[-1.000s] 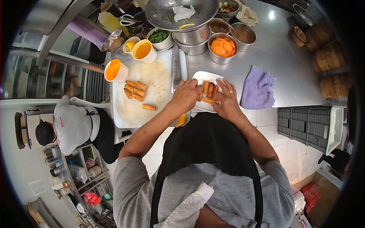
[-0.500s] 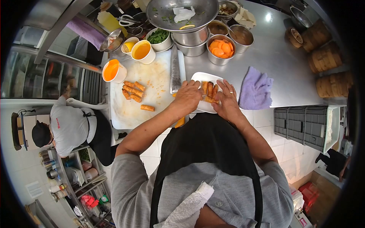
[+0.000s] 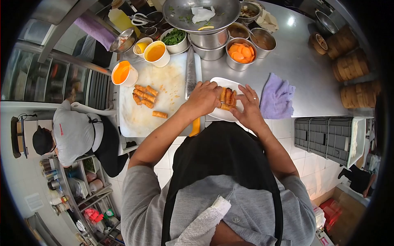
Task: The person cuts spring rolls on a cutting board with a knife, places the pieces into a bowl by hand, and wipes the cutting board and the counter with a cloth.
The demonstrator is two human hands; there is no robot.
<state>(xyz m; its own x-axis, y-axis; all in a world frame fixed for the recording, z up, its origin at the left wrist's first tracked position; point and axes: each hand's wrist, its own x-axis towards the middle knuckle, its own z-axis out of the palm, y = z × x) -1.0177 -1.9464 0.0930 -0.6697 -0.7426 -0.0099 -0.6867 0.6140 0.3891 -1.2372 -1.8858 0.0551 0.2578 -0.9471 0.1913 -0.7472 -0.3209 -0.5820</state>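
A white plate [image 3: 219, 115] at the counter's front edge holds several browned spring rolls [image 3: 228, 96], most side by side and one lying crosswise nearest me. My left hand [image 3: 204, 98] is at the plate's left side, its fingers bent over the rim against the rolls. From the right, my right hand [image 3: 248, 107] reaches in with fingertips on the rolls' right side and front. Both hands touch the rolls. To the left, more cut rolls [image 3: 144, 95] lie on a white cutting board [image 3: 135, 123], one of them [image 3: 159, 114] apart. A cleaver [image 3: 191, 76] lies along the board's right edge.
Behind stand orange sauce cups [image 3: 156, 53], a bowl of greens [image 3: 174, 37], a steel pan [image 3: 201, 18] on stacked pots and carrot slices [image 3: 241, 53]. A purple cloth [image 3: 277, 96] lies right, near bamboo steamers [image 3: 351, 65]. A co-worker [image 3: 78, 131] bends at the left.
My right hand has shifted slightly right and its fingers have spread a little from the rolls. The view has moved slightly, and more of the cleaver's yellow handle shows.
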